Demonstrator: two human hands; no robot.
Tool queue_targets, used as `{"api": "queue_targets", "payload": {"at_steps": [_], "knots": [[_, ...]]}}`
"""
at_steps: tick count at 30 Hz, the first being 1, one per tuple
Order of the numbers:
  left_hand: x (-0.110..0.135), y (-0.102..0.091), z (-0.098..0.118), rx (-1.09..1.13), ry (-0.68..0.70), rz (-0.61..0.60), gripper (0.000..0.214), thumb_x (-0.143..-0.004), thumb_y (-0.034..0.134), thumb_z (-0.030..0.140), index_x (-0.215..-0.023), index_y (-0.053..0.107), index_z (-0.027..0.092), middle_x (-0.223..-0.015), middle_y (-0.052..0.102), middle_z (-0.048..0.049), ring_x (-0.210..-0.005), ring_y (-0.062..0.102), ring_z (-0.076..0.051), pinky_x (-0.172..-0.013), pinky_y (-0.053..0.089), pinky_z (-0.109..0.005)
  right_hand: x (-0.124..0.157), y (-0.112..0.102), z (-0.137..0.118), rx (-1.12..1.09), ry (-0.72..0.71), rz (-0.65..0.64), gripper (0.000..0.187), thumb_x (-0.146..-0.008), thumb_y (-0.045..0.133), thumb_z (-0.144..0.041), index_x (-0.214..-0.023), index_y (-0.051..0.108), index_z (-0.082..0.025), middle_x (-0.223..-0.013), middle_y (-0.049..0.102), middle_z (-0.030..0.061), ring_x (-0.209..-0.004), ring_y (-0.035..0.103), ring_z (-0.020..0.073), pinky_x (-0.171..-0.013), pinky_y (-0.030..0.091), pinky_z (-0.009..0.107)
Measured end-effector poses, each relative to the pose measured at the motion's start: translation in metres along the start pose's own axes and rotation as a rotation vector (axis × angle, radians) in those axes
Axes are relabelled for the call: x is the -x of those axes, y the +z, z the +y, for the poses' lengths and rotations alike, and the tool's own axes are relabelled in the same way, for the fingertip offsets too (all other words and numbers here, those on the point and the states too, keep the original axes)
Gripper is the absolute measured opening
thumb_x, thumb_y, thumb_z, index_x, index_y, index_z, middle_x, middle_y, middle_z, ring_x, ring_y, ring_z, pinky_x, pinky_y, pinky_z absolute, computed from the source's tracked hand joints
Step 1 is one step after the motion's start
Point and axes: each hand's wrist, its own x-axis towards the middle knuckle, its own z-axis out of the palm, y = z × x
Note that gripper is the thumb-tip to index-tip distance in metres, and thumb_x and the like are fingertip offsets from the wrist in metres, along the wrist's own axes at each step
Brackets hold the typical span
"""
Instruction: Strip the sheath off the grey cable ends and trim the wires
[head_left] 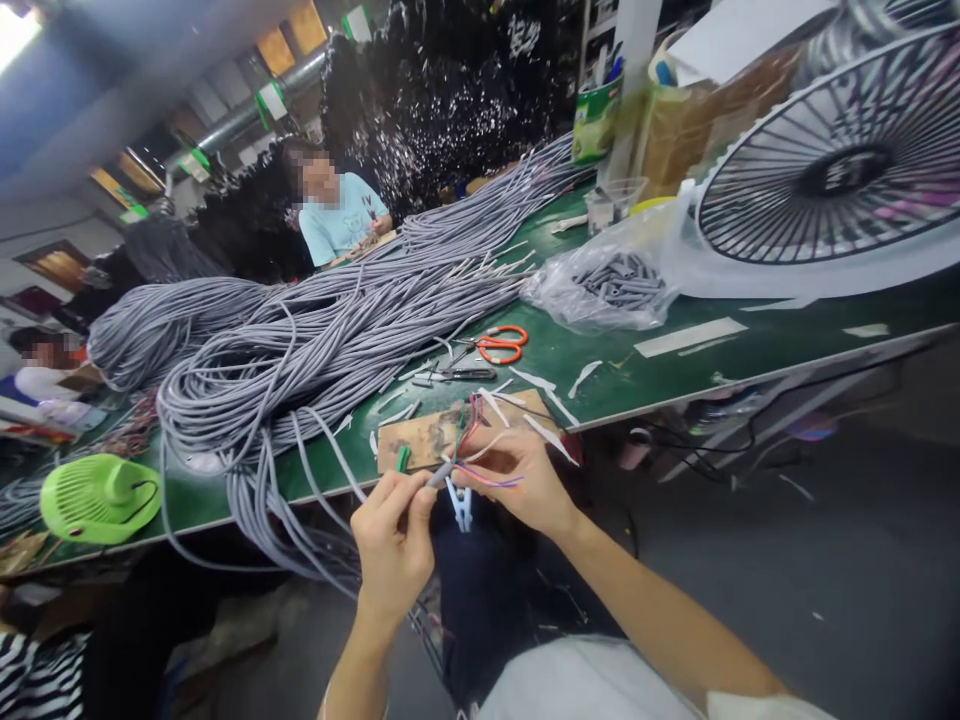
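Observation:
My left hand [395, 535] is closed around a grey cable [440, 474], close to its stripped end. From that end several thin coloured wires [484, 476] fan out, among them red, green, white, orange and purple ones. My right hand [531, 482] pinches at these wires with thumb and fingers; which ones it grips is partly hidden. Just beyond both hands, a wooden board [397, 447] lies at the table edge, with a green piece [403, 458] on it. A light blue clip [460, 505] hangs below the board's edge between my hands.
Orange-handled scissors [502, 344] and a dark-handled tool [469, 374] lie past the board among white scraps. Large bundles of grey cable [255, 350] cover the table's left. To the right are a bag of grey tubes [607, 285] and a fan [825, 170]. A person [337, 215] sits opposite.

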Motion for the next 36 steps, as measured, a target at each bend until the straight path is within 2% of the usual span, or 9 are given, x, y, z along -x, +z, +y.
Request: {"api": "queue_targets", "payload": {"at_steps": [5, 9, 12, 15, 20, 23, 25, 29, 36], "knots": [[0.012, 0.000, -0.001, 0.034, -0.053, -0.053, 0.014, -0.084, 0.052, 0.015, -0.081, 0.066, 0.014, -0.061, 0.057, -0.0009, -0.051, 0.052, -0.010, -0.048, 0.039, -0.019, 0.008, 0.001, 0.006, 0.122, -0.085, 0.099, 0.023, -0.063, 0.076, -0.038, -0.061, 0.068, -0.016, -0.053, 0.060, 0.0006, -0.043, 0.051, 0.0100, -0.041, 0.044, 0.022], [0.022, 0.001, -0.003, 0.049, -0.070, -0.114, 0.018, -0.087, 0.046, 0.015, -0.081, 0.063, 0.014, -0.061, 0.057, -0.0012, -0.051, 0.052, -0.009, -0.050, 0.038, -0.018, 0.018, 0.001, 0.012, 0.344, -0.282, 0.171, 0.020, -0.072, 0.071, -0.030, -0.059, 0.066, -0.016, -0.058, 0.065, 0.0034, -0.049, 0.057, 0.0120, -0.046, 0.046, 0.022], [0.029, -0.001, -0.008, 0.029, -0.112, -0.190, 0.027, -0.090, 0.040, 0.018, -0.075, 0.062, 0.015, -0.055, 0.052, 0.0011, -0.047, 0.048, -0.008, -0.047, 0.035, -0.018, 0.022, -0.001, 0.012, 0.533, -0.454, 0.113, 0.019, -0.078, 0.066, -0.022, -0.060, 0.063, -0.015, -0.057, 0.062, 0.0029, -0.049, 0.055, 0.0107, -0.047, 0.044, 0.021], [0.035, -0.004, -0.013, 0.053, -0.150, -0.267, 0.030, -0.092, 0.040, 0.024, -0.077, 0.064, 0.014, -0.053, 0.050, 0.0018, -0.046, 0.047, -0.008, -0.046, 0.034, -0.018, 0.022, -0.004, 0.011, 0.587, -0.502, -0.003, 0.018, -0.080, 0.062, -0.018, -0.063, 0.060, -0.014, -0.058, 0.060, 0.0027, -0.051, 0.053, 0.0100, -0.049, 0.043, 0.021], [0.046, 0.003, -0.010, 0.216, -0.146, -0.150, 0.035, -0.081, 0.060, 0.042, -0.103, 0.065, 0.015, -0.062, 0.061, -0.0016, -0.049, 0.050, -0.010, -0.046, 0.040, -0.019, 0.035, 0.000, 0.011, 0.401, -0.326, -0.200, 0.021, -0.085, 0.056, -0.022, -0.066, 0.057, -0.015, -0.062, 0.057, 0.0024, -0.056, 0.052, 0.0097, -0.053, 0.042, 0.021], [0.057, 0.010, -0.005, 0.361, -0.034, -0.051, 0.025, -0.082, 0.060, 0.037, -0.097, 0.068, 0.019, -0.059, 0.059, 0.0000, -0.050, 0.051, -0.009, -0.047, 0.039, -0.019, 0.053, 0.002, 0.012, 0.226, -0.093, -0.247, 0.028, -0.087, 0.054, -0.034, -0.067, 0.055, -0.015, -0.062, 0.053, 0.0008, -0.054, 0.048, 0.0084, -0.050, 0.039, 0.020], [0.067, 0.011, -0.005, 0.446, -0.004, -0.059, 0.020, -0.084, 0.058, 0.036, -0.086, 0.069, 0.020, -0.056, 0.058, 0.0013, -0.049, 0.050, -0.008, -0.049, 0.038, -0.020, 0.066, -0.001, 0.015, 0.170, 0.077, -0.251, 0.031, -0.086, 0.054, -0.040, -0.068, 0.054, -0.015, -0.063, 0.050, -0.0001, -0.054, 0.046, 0.0076, -0.049, 0.037, 0.019], [0.084, 0.003, -0.012, 0.459, -0.060, -0.253, 0.033, -0.088, 0.051, 0.039, -0.068, 0.065, 0.018, -0.054, 0.058, 0.0008, -0.049, 0.051, -0.008, -0.052, 0.037, -0.023, 0.088, -0.013, 0.033, 0.115, 0.324, -0.178, 0.035, -0.081, 0.058, -0.046, -0.066, 0.052, -0.015, -0.066, 0.046, -0.0013, -0.055, 0.042, 0.0065, -0.049, 0.033, 0.020], [0.101, -0.016, -0.027, 0.358, -0.063, -0.682, 0.017, -0.087, 0.051, 0.019, -0.078, 0.065, 0.017, -0.068, 0.067, -0.0025, -0.061, 0.060, -0.012, -0.060, 0.040, -0.025, 0.120, -0.020, 0.067, 0.114, 0.566, -0.094, 0.037, -0.077, 0.059, -0.049, -0.064, 0.050, -0.016, -0.064, 0.041, -0.0032, -0.053, 0.035, 0.0061, -0.045, 0.028, 0.020]]}}
